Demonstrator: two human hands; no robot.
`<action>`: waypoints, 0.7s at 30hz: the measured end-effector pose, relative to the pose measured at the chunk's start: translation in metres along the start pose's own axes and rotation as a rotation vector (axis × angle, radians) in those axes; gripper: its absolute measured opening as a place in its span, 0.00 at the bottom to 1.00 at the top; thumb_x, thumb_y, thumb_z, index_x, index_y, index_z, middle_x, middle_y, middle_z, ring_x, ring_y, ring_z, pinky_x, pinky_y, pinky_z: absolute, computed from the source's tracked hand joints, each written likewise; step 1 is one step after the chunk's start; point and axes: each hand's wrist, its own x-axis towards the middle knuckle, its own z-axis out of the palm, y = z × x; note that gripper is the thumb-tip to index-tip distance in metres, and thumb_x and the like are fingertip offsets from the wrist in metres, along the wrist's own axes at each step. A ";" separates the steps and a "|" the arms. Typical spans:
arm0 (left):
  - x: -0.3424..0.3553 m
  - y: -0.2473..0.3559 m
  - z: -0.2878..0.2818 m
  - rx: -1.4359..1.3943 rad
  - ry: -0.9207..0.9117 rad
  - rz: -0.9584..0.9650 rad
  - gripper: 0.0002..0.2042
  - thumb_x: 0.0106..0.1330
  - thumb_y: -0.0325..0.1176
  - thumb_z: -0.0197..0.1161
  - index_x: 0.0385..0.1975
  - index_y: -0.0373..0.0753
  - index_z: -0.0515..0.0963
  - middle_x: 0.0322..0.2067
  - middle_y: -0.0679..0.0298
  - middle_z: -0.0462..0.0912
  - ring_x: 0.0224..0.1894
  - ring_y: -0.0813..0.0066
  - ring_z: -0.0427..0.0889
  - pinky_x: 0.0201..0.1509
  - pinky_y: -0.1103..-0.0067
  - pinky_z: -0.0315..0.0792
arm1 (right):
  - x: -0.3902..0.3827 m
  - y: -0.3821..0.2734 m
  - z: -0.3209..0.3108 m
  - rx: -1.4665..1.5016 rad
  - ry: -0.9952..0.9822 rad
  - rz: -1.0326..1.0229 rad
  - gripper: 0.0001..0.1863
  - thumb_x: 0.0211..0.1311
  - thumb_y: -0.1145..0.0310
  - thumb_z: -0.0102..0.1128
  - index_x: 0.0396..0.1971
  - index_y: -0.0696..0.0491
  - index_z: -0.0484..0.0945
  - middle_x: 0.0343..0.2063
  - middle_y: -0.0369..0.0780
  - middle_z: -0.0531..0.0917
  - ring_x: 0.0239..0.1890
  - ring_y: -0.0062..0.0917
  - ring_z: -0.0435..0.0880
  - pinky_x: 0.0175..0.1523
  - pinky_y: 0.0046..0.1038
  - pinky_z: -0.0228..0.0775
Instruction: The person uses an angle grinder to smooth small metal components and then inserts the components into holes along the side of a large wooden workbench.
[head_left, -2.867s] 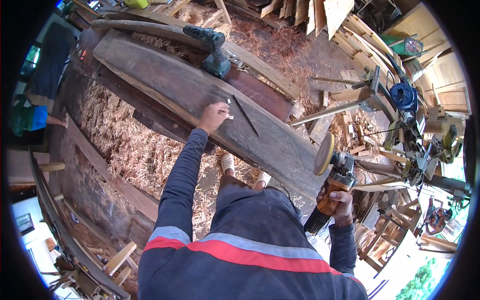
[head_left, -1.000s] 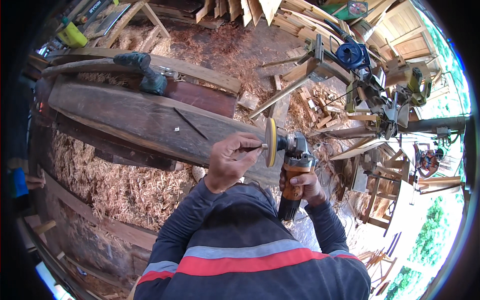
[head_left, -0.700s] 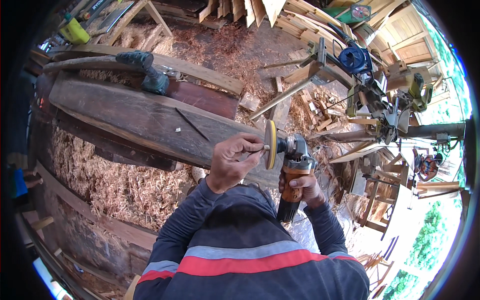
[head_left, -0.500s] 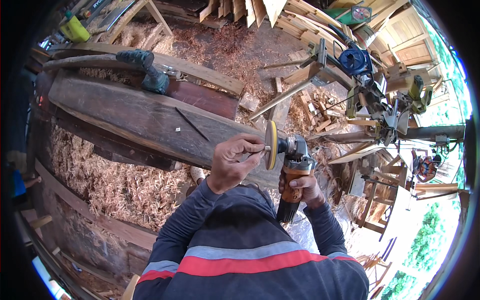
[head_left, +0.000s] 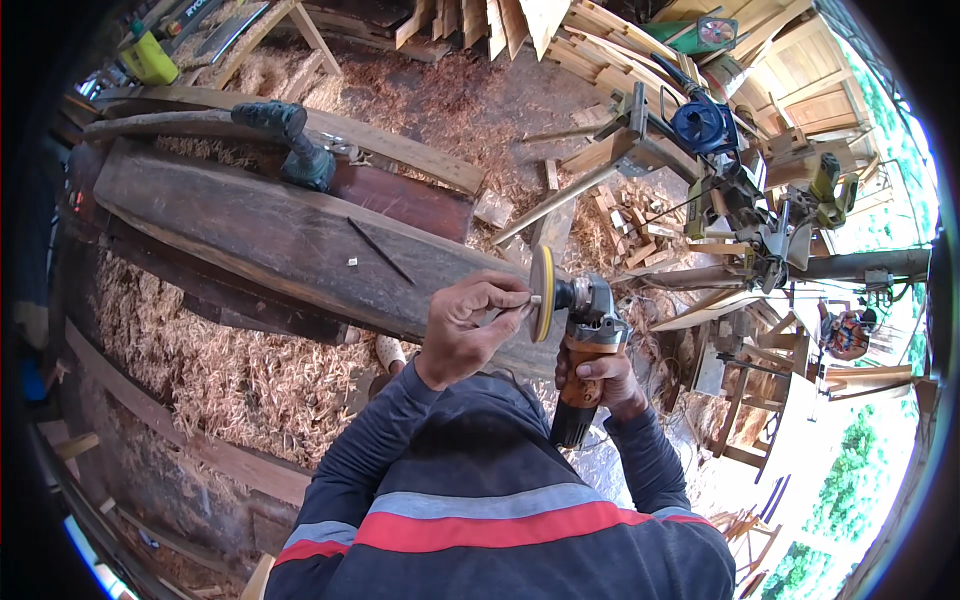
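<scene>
My right hand (head_left: 612, 382) is wrapped round the orange and black body of an angle grinder (head_left: 592, 340), which I hold upright in front of my chest. A round disc pad (head_left: 543, 293) with a yellow edge sits on the grinder's spindle, its flat face turned to the left. At the middle of that face my left hand (head_left: 468, 325) pinches a small pale piece between thumb and fingers. The piece is too small to name. Below my hands lies a thick dark wooden plank (head_left: 250, 215), with a thin dark rod (head_left: 381, 250) and a small white bit (head_left: 352, 262) on it.
A teal cordless power tool (head_left: 305, 160) rests at the plank's far side. Curly wood shavings (head_left: 240, 390) cover the floor on the left. Blue and green machines (head_left: 705, 125) stand at the right among stacked boards. Another person (head_left: 846, 333) is at the far right.
Both hands, the grinder and the pinched piece stay almost where they were. The view has shifted very slightly.
</scene>
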 end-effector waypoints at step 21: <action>0.003 0.029 0.001 0.484 0.179 0.261 0.17 0.55 0.17 0.68 0.45 0.35 0.77 0.37 0.60 0.81 0.34 0.75 0.83 0.40 0.78 0.78 | -0.001 0.003 -0.009 0.128 0.021 -0.018 0.27 0.42 0.72 0.66 0.47 0.58 0.74 0.32 0.44 0.81 0.32 0.36 0.84 0.41 0.37 0.81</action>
